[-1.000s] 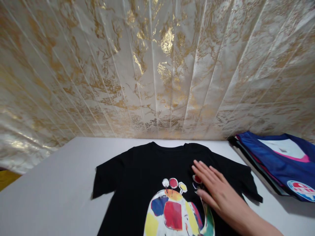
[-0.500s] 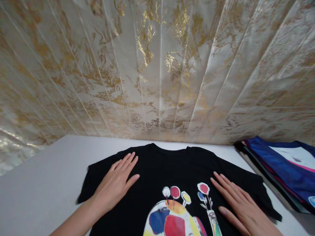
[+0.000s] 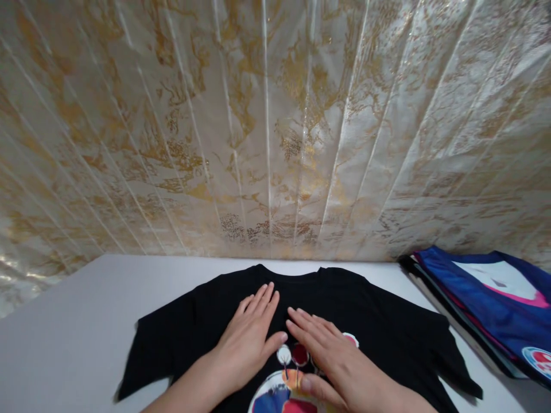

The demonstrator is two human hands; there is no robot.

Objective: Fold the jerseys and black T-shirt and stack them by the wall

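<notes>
A black T-shirt (image 3: 206, 304) lies spread out face up, its collar toward the back and both short sleeves out to the sides. On its chest is a colourful print (image 3: 275, 396), partly covered by my right hand. My left hand (image 3: 247, 338) rests flat on the upper chest just below the collar, fingers stretched. Close beside it, my right hand (image 3: 329, 358) lies flat over the flower shapes of the print, thumb apart. Neither hand grips the cloth. The lower part of the shirt is out of view.
The shirt lies on a white table (image 3: 73, 332). At the right stands a stack of folded clothes (image 3: 486, 310), a blue garment with white and pink on top. Behind the table hangs a pleated gold-patterned curtain (image 3: 267, 143).
Both hands have moved inward over the shirt, from near the shoulders to the middle of the chest. My right hand now covers part of the print. The view has shifted slightly.
</notes>
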